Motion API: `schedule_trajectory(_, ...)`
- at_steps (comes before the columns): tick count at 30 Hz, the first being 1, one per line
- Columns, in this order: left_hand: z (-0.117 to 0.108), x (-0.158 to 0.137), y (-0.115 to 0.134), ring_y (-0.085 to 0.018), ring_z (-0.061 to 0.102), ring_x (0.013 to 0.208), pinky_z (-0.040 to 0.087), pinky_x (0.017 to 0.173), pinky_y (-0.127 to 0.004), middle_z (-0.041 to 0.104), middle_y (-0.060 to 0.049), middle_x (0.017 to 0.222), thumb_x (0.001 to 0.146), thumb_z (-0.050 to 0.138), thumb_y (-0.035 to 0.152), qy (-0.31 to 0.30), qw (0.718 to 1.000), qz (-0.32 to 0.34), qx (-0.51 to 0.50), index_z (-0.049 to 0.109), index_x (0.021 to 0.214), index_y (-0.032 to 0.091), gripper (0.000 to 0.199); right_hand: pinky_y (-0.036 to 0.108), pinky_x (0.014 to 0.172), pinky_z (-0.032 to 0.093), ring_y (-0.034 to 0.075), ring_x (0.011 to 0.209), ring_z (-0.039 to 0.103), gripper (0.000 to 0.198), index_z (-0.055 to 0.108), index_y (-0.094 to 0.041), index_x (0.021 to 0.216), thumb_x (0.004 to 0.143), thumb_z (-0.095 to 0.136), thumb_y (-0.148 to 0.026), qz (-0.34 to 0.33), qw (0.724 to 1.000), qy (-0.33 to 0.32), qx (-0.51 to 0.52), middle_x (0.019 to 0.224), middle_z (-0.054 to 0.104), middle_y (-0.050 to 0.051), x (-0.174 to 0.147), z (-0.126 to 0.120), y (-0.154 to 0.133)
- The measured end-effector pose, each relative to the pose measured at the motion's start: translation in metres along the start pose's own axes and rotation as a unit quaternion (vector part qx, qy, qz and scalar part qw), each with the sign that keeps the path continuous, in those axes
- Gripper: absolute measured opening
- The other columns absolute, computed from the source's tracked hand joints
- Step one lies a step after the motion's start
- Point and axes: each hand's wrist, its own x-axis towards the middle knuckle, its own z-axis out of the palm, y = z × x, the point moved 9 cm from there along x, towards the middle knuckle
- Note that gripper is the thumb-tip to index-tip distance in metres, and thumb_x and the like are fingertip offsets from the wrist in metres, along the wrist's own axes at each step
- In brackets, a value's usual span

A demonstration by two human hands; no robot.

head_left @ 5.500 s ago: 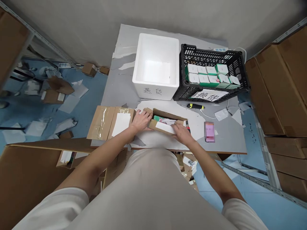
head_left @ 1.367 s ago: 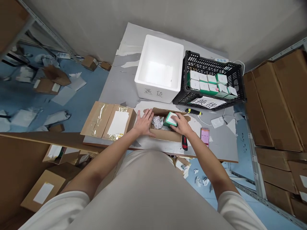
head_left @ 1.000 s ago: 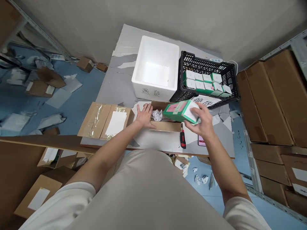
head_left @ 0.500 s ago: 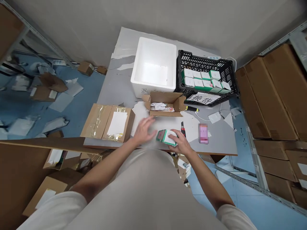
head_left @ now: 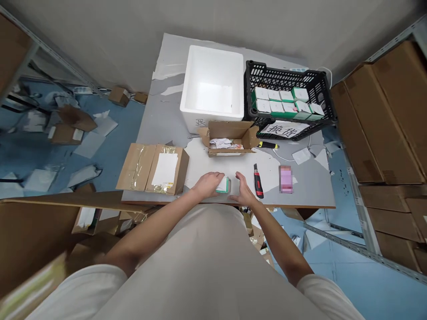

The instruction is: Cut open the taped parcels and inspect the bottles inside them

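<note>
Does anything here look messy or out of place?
Yes: white paper sheets and an opened carton lie strewn on the blue floor at left, like litter. The grey table covering looks torn too, with ragged pale patches.

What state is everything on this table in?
Left hand: on small box
Small box: partly covered
Right hand: open, holding nothing
Middle carton: open, crumpled paper inside
Labelled carton: taped shut
Foam box: open
Black crate: holding boxes
Red knife: lying flat
Yellow tool: lying flat
Phone: lying flat

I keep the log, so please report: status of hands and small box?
Left hand on green-and-white box, grip unclear. Right hand open beside it. Possible obstacle: red-and-black cutter, just right of right hand.
</note>
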Motion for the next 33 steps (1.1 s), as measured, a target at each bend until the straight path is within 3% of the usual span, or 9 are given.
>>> schedule_trajectory(3,-0.013,-0.014,-0.025,-0.030,0.062,0.102,0.049,0.089,-0.038,0.065,-0.012,0.112,0.059,0.076,0.029,0.045,0.996,-0.033,-0.071,0.055,0.117,0.014,0.063,0.056,0.108,0.031,0.032,0.138,0.027,0.116,0.008,-0.025,0.146,0.057,0.081,-0.037,0.104,0.991,-0.012,0.088,0.147,0.024,0.020,-0.010,0.018,0.038)
schedule_trajectory(6,-0.020,-0.027,-0.055,-0.026,0.062,0.101,0.051,0.086,-0.036,0.065,-0.009,0.112,0.058,0.077,0.041,0.115,0.967,-0.072,-0.216,0.053,0.118,0.017,0.069,0.055,0.101,0.039,0.030,0.134,0.037,0.114,0.005,-0.030,0.146,0.060,0.079,-0.045,0.143,0.967,0.027,0.209,0.145,0.031,0.018,-0.015,0.018,0.052)
schedule_trajectory(10,-0.003,-0.031,-0.071,-0.024,0.060,0.107,0.053,0.082,-0.034,0.060,-0.012,0.119,0.058,0.076,0.051,0.141,0.882,-0.066,-0.445,0.047,0.119,0.017,0.076,0.050,0.098,0.045,0.028,0.120,0.052,0.102,0.013,-0.028,0.143,0.066,0.069,-0.061,0.077,0.951,0.086,0.286,0.133,0.047,0.016,-0.010,-0.013,0.033)
schedule_trajectory(12,0.009,-0.027,-0.069,-0.024,0.060,0.107,0.053,0.085,-0.036,0.059,-0.014,0.120,0.058,0.077,0.051,0.132,0.850,-0.062,-0.507,0.045,0.119,0.017,0.076,0.047,0.097,0.046,0.028,0.119,0.053,0.099,0.014,-0.025,0.142,0.067,0.064,-0.067,0.045,0.958,0.140,0.247,0.133,0.047,0.017,-0.009,-0.039,0.019)
schedule_trajectory(14,0.022,-0.022,-0.067,-0.025,0.060,0.107,0.052,0.087,-0.037,0.060,-0.013,0.119,0.058,0.079,0.049,0.109,0.839,-0.072,-0.528,0.045,0.119,0.017,0.077,0.045,0.096,0.047,0.028,0.120,0.052,0.095,0.016,-0.024,0.140,0.069,0.062,-0.067,0.019,0.966,0.185,0.180,0.135,0.045,0.018,-0.009,-0.064,0.003)
schedule_trajectory(19,0.046,-0.008,-0.065,-0.028,0.056,0.116,0.046,0.097,-0.044,0.057,-0.014,0.126,0.053,0.083,0.044,0.067,0.857,-0.092,-0.503,0.042,0.128,0.017,0.090,0.044,0.097,0.047,0.028,0.114,0.054,0.073,0.038,-0.025,0.130,0.070,0.070,-0.053,-0.084,0.978,0.188,0.030,0.123,0.050,0.014,0.000,-0.093,-0.051)
schedule_trajectory(24,0.033,-0.005,-0.057,-0.032,0.034,0.137,0.031,0.112,-0.047,0.034,-0.020,0.148,0.049,0.085,0.045,0.116,0.932,-0.078,-0.334,0.028,0.142,0.014,0.114,0.042,0.089,0.051,0.027,0.108,0.056,0.058,0.047,-0.025,0.127,0.074,0.069,-0.032,-0.146,0.985,0.051,-0.074,0.121,0.050,0.013,0.024,-0.055,-0.077)
schedule_trajectory(29,0.025,0.000,-0.043,-0.027,0.054,0.118,0.043,0.102,-0.041,0.056,-0.012,0.129,0.060,0.079,0.040,0.131,0.940,-0.037,-0.313,0.046,0.129,0.019,0.079,0.045,0.093,0.049,0.028,0.114,0.052,0.056,0.047,-0.024,0.129,0.076,0.067,-0.029,-0.152,0.982,-0.028,-0.113,0.120,0.051,0.014,0.034,-0.020,-0.068)
schedule_trajectory(33,0.033,0.005,-0.045,-0.024,0.060,0.106,0.049,0.092,-0.038,0.062,-0.008,0.117,0.060,0.079,0.035,0.123,0.935,-0.038,-0.331,0.051,0.119,0.020,0.067,0.044,0.095,0.048,0.027,0.119,0.052,0.066,0.042,-0.023,0.134,0.077,0.068,-0.040,-0.134,0.987,-0.066,-0.054,0.127,0.052,0.014,0.032,-0.027,-0.061)
